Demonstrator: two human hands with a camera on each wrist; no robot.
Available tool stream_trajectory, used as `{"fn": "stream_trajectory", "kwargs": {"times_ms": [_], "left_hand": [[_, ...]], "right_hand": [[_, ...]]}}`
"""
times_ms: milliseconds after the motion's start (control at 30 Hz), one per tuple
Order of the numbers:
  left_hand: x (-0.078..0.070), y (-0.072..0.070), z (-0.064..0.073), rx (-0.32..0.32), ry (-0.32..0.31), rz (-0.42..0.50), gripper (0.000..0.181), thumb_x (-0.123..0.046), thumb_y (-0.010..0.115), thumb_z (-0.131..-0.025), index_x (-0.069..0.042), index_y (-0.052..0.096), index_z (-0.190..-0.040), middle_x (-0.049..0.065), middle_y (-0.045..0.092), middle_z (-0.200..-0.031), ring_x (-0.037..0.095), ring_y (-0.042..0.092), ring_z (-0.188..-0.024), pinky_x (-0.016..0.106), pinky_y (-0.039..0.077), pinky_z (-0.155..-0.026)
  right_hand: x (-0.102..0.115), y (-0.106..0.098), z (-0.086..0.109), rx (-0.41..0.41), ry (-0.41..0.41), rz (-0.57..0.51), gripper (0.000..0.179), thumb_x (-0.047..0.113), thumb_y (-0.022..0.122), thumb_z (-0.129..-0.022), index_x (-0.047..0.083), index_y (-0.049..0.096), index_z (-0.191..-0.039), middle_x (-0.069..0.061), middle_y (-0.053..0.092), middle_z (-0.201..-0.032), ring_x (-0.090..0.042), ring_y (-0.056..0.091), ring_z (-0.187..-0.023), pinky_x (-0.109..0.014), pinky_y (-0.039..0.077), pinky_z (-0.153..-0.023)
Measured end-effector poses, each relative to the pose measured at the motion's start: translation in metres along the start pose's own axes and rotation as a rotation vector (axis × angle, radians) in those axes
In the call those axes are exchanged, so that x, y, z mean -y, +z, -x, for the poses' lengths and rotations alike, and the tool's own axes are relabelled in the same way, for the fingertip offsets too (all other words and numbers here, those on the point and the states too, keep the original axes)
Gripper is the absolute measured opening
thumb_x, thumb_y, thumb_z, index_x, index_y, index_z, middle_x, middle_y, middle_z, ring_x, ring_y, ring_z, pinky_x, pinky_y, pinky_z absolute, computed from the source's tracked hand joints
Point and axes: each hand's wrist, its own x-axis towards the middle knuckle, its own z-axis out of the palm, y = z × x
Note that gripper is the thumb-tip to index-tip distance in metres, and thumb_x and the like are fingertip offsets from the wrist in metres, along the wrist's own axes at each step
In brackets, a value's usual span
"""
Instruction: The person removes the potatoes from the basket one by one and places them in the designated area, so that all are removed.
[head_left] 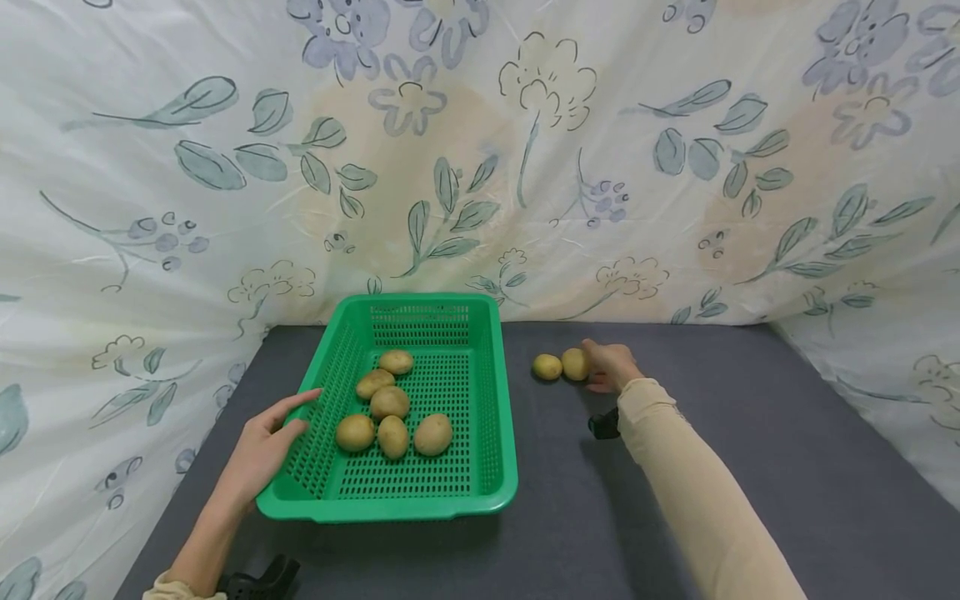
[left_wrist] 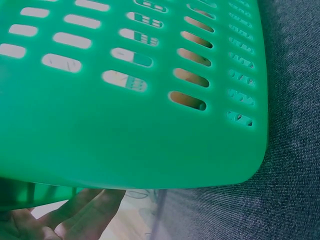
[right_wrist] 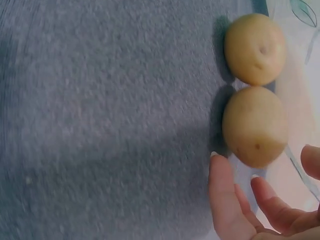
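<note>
A green plastic basket [head_left: 491, 492] with slotted walls holds several potatoes [head_left: 432, 434]. My left hand [head_left: 258, 446] rests on the basket's left rim, thumb and forefinger lying across it. In the left wrist view, the fingers [left_wrist: 95, 212] look fairly straight at the rim, their tips hidden behind the green wall. To the right of the basket, two potatoes lie side by side: a left one [head_left: 547, 367] and a right one [head_left: 574, 364]. My right hand [head_left: 611, 365] is beside the right one; its spread fingers [right_wrist: 222, 187] stand close to it without gripping it.
A dark grey cloth [head_left: 555, 525] covers the table. Behind it and along both sides hangs a floral curtain [head_left: 450, 208]. Dark wrist devices [head_left: 603, 423] show below both wrists.
</note>
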Motion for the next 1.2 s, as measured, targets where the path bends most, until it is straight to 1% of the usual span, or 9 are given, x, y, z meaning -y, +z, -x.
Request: {"fn": "stream_trajectory", "kwargs": {"times_ms": [133,233,300,367,533,633,800,1000,1200], "left_hand": [[-0.001,0.000,0.000,0.010,-0.011,0.014,0.045,-0.015,0.040,-0.102,-0.008,0.040,-0.146,0.022,0.027,-0.150,0.032,0.037,-0.114,0.045,0.030,-0.074],[-0.001,0.000,0.000,0.012,-0.014,0.023,0.045,-0.014,0.040,-0.102,-0.008,0.039,-0.146,0.023,0.026,-0.151,0.033,0.036,-0.120,0.045,0.029,-0.074],[-0.002,0.000,0.000,0.009,-0.015,0.018,0.045,-0.014,0.040,-0.102,-0.008,0.040,-0.146,0.023,0.027,-0.150,0.032,0.038,-0.115,0.044,0.030,-0.074],[-0.002,0.000,0.000,0.006,-0.015,0.009,0.044,-0.015,0.040,-0.102,-0.008,0.040,-0.146,0.023,0.027,-0.150,0.031,0.040,-0.112,0.043,0.032,-0.074],[-0.002,0.000,0.000,-0.002,-0.006,-0.010,0.044,-0.015,0.040,-0.102,-0.009,0.041,-0.145,0.022,0.031,-0.148,0.028,0.043,-0.096,0.041,0.033,-0.073],[-0.002,0.000,0.001,-0.005,0.002,-0.013,0.044,-0.014,0.040,-0.102,-0.008,0.041,-0.145,0.022,0.032,-0.147,0.028,0.042,-0.089,0.041,0.033,-0.073],[-0.002,0.000,0.001,-0.006,0.005,-0.013,0.043,-0.015,0.040,-0.102,-0.008,0.041,-0.145,0.023,0.031,-0.147,0.027,0.042,-0.089,0.040,0.034,-0.071],[-0.002,-0.001,0.001,-0.002,0.003,-0.007,0.044,-0.015,0.040,-0.102,-0.008,0.041,-0.145,0.023,0.031,-0.147,0.024,0.037,-0.072,0.036,0.034,-0.066],[-0.002,0.000,0.001,0.002,0.002,-0.002,0.044,-0.016,0.040,-0.102,-0.008,0.041,-0.145,0.023,0.031,-0.148,0.026,0.044,-0.085,0.038,0.036,-0.070]], "right_hand": [[0.001,-0.008,0.003,-0.007,-0.023,0.041,0.073,0.039,0.042,-0.099,-0.011,0.017,-0.147,-0.033,0.037,-0.136,-0.043,0.045,-0.118,-0.040,0.050,-0.086],[0.003,-0.013,0.004,-0.030,-0.037,0.075,0.071,0.040,0.043,-0.099,-0.011,0.025,-0.144,-0.024,0.054,-0.101,-0.032,0.057,-0.089,-0.040,0.051,-0.082],[0.006,-0.015,0.003,-0.039,-0.037,0.087,0.067,0.041,0.044,-0.099,-0.010,0.030,-0.141,-0.014,0.049,-0.083,-0.023,0.053,-0.072,-0.039,0.052,-0.081],[0.008,-0.017,0.002,-0.045,-0.034,0.090,0.064,0.042,0.044,-0.099,-0.007,0.034,-0.139,-0.007,0.043,-0.077,-0.017,0.048,-0.064,-0.039,0.053,-0.080],[0.017,-0.021,0.000,-0.036,-0.033,0.063,0.068,0.043,0.042,-0.099,-0.007,0.030,-0.143,-0.017,0.045,-0.107,-0.026,0.052,-0.086,-0.039,0.052,-0.082],[0.025,-0.021,0.002,-0.004,-0.056,0.023,0.071,0.041,0.040,-0.100,-0.007,0.020,-0.148,-0.025,0.041,-0.125,-0.033,0.049,-0.104,-0.040,0.050,-0.086],[0.039,-0.019,0.010,0.061,-0.086,-0.034,0.069,0.039,0.038,-0.101,-0.003,0.015,-0.151,-0.029,0.032,-0.142,-0.038,0.039,-0.126,-0.040,0.045,-0.094],[0.057,-0.012,0.021,0.105,-0.114,-0.034,0.062,0.042,0.036,-0.102,0.000,0.031,-0.148,-0.025,0.034,-0.141,-0.034,0.042,-0.123,-0.038,0.044,-0.094],[0.068,-0.003,0.026,0.187,-0.153,-0.099,0.061,0.042,0.036,-0.102,0.002,0.032,-0.148,-0.018,0.041,-0.124,-0.019,0.052,-0.090,-0.034,0.049,-0.086]]}}
